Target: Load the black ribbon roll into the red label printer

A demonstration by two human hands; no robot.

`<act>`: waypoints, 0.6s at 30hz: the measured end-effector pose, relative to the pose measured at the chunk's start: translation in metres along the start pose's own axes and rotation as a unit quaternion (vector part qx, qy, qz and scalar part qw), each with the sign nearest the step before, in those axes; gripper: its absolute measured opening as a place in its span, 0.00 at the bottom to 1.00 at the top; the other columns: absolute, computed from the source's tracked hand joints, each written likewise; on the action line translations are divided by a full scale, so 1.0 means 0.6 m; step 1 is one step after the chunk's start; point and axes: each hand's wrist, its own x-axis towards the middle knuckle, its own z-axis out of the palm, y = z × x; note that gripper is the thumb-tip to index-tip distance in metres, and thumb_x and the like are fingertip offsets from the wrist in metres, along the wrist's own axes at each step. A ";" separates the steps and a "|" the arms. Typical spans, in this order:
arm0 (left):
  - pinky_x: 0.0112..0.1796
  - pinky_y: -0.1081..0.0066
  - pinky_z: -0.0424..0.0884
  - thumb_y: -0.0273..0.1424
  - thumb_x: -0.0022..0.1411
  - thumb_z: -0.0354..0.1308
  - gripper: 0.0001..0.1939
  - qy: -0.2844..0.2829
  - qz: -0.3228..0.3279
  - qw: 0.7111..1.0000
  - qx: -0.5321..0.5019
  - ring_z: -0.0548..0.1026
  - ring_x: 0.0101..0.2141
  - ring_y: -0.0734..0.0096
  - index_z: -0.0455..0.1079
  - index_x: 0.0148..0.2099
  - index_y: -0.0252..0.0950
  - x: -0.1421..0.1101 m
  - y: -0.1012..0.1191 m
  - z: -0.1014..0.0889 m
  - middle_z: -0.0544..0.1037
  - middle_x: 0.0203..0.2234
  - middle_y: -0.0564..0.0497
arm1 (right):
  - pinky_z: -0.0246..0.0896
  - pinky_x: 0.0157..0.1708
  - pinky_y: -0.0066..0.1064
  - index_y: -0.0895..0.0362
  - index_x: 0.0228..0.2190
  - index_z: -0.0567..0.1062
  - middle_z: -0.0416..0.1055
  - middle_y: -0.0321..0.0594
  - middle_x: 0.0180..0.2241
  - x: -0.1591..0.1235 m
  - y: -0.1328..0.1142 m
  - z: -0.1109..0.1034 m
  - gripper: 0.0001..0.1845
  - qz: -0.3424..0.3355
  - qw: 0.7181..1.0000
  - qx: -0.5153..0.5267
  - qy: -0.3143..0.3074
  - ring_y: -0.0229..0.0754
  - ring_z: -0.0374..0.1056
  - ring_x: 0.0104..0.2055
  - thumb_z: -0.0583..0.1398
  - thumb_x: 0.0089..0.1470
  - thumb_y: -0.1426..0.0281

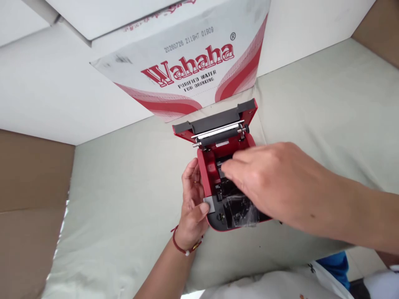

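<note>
A small red and black printer lies on the cloth with its lid raised; a black roller and a bright metal strip run along the lid. My left hand grips the printer's left side, thumb on the grey corner piece. Inside the open compartment are the pinched fingers of my right hand, at a dark part there. What those fingers hold, if anything, is hidden. Crinkled clear film covers the black front part of the printer below my right hand.
Behind the printer stands a white and red Wahaha water carton against white boxes. Brown cardboard borders the left, more cardboard the far right. A pale green cloth covers the surface.
</note>
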 end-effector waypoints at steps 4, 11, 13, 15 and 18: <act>0.84 0.39 0.68 0.60 0.64 0.83 0.49 0.013 -0.003 1.000 0.003 0.63 0.87 0.35 0.72 0.81 0.63 -0.003 -0.002 0.002 0.70 0.85 0.51 | 0.48 0.35 0.37 0.52 0.52 0.87 0.87 0.42 0.54 0.040 0.014 -0.004 0.17 0.127 0.986 -0.003 -0.106 0.48 0.81 0.50 0.58 0.79 0.77; 0.83 0.34 0.70 0.61 0.68 0.80 0.47 -0.003 -0.005 1.000 -0.002 0.67 0.85 0.34 0.71 0.83 0.64 -0.011 0.003 0.014 0.68 0.86 0.51 | 0.44 0.34 0.39 0.49 0.63 0.88 0.89 0.41 0.57 0.060 0.020 -0.011 0.19 0.120 0.971 -0.093 -0.187 0.53 0.83 0.48 0.66 0.77 0.72; 0.83 0.34 0.70 0.61 0.69 0.79 0.45 0.000 -0.003 1.000 0.002 0.66 0.85 0.34 0.71 0.83 0.65 -0.012 0.006 0.017 0.69 0.86 0.52 | 0.42 0.33 0.40 0.52 0.58 0.89 0.89 0.41 0.53 0.064 0.018 -0.009 0.17 0.105 0.971 -0.105 -0.190 0.51 0.82 0.46 0.64 0.76 0.75; 0.83 0.33 0.69 0.61 0.70 0.78 0.45 0.006 -0.002 1.000 0.009 0.66 0.85 0.33 0.71 0.82 0.65 -0.012 0.008 0.020 0.69 0.86 0.53 | 0.41 0.32 0.41 0.54 0.54 0.90 0.89 0.42 0.48 0.065 0.017 -0.007 0.18 0.077 0.974 -0.114 -0.182 0.49 0.81 0.44 0.62 0.75 0.79; 0.83 0.32 0.69 0.62 0.70 0.78 0.45 0.010 -0.006 1.000 0.014 0.67 0.84 0.33 0.71 0.82 0.65 -0.014 0.009 0.022 0.69 0.86 0.53 | 0.40 0.30 0.40 0.54 0.52 0.91 0.89 0.42 0.47 0.060 0.020 -0.008 0.20 0.046 0.975 -0.119 -0.181 0.47 0.80 0.41 0.61 0.74 0.81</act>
